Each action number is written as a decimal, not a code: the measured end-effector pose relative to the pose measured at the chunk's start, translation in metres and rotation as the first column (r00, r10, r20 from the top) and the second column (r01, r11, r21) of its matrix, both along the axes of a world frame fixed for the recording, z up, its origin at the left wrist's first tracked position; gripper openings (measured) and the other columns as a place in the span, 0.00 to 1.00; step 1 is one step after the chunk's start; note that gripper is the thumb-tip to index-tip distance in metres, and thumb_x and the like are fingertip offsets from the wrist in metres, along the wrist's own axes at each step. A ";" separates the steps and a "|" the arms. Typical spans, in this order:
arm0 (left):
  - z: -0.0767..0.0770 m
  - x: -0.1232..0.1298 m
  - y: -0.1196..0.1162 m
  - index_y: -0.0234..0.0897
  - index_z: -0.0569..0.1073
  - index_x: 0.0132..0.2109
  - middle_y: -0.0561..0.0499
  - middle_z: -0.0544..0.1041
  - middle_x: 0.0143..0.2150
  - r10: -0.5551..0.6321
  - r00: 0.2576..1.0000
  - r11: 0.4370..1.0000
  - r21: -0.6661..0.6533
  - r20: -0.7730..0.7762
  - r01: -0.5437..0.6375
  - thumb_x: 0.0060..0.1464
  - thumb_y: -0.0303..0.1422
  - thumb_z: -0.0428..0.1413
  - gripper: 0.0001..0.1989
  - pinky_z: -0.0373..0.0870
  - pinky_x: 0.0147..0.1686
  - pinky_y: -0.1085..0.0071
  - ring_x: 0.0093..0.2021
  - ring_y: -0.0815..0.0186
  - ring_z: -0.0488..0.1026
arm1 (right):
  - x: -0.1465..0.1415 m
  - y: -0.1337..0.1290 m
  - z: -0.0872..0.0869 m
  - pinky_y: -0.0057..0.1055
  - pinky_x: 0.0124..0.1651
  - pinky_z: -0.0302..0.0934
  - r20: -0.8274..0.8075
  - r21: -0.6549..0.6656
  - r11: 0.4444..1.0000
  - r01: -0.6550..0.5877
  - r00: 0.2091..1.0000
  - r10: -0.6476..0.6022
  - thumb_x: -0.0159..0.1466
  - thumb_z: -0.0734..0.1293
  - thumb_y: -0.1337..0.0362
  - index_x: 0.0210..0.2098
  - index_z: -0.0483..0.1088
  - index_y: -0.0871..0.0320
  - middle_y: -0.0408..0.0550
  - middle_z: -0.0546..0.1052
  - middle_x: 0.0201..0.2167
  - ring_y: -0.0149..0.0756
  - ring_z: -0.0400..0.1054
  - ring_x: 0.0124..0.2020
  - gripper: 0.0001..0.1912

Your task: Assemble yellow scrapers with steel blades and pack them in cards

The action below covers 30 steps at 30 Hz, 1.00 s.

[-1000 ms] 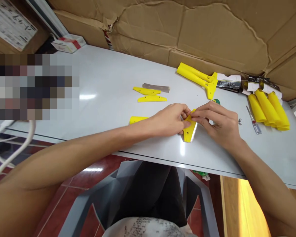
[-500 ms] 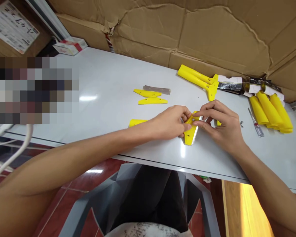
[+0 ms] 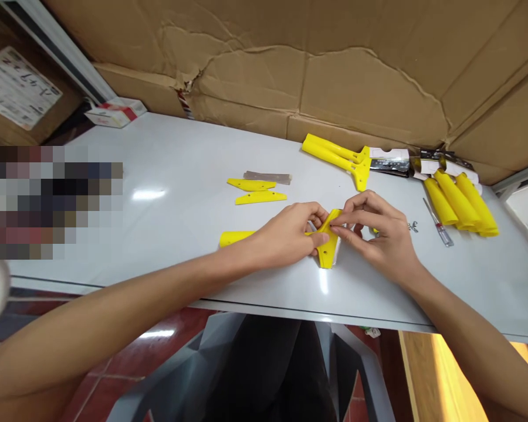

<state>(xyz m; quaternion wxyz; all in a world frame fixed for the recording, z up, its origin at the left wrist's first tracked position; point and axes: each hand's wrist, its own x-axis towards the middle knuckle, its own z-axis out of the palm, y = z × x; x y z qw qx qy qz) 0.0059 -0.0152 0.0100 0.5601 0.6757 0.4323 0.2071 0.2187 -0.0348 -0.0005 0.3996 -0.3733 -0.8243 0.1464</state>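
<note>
My left hand point(image 3: 286, 237) is closed around a yellow scraper with its thumb on top. The scraper's head point(image 3: 329, 251) points right, with a blade edge along its right side, and its handle point(image 3: 235, 238) sticks out left from under my wrist. My right hand point(image 3: 381, 231) pinches thumb and forefinger at the upper hole of the head, on what looks like a small screw, mostly hidden by the fingertips. The lower hole shows bare. Two yellow clamp plates point(image 3: 260, 198) and grey blades point(image 3: 268, 176) lie beyond my left hand.
Small metal fasteners point(image 3: 412, 226) lie right of my right hand, near a screwdriver point(image 3: 439, 223). Yellow handles point(image 3: 466, 205) and black-and-white packets point(image 3: 389, 161) are at the back right. Two yellow scrapers point(image 3: 334, 155) lie by the cardboard wall point(image 3: 246, 88). A small box point(image 3: 114, 112) stands back left.
The view has tilted and shifted, so the table sits lower and further left. My right fingertips now cover the shiny screw that showed at the upper hole. The left hand keeps its hold.
</note>
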 end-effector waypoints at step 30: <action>0.000 0.002 -0.003 0.40 0.75 0.47 0.47 0.81 0.49 0.049 0.994 0.972 0.231 -0.094 -0.026 0.58 0.37 0.60 0.11 0.76 0.50 0.57 0.47 0.57 0.79 | -0.001 -0.001 0.003 0.26 0.29 0.69 -0.241 -0.362 0.931 0.057 0.958 -0.152 0.60 0.77 0.65 0.50 0.75 0.51 0.47 0.72 0.45 0.29 0.69 0.35 0.19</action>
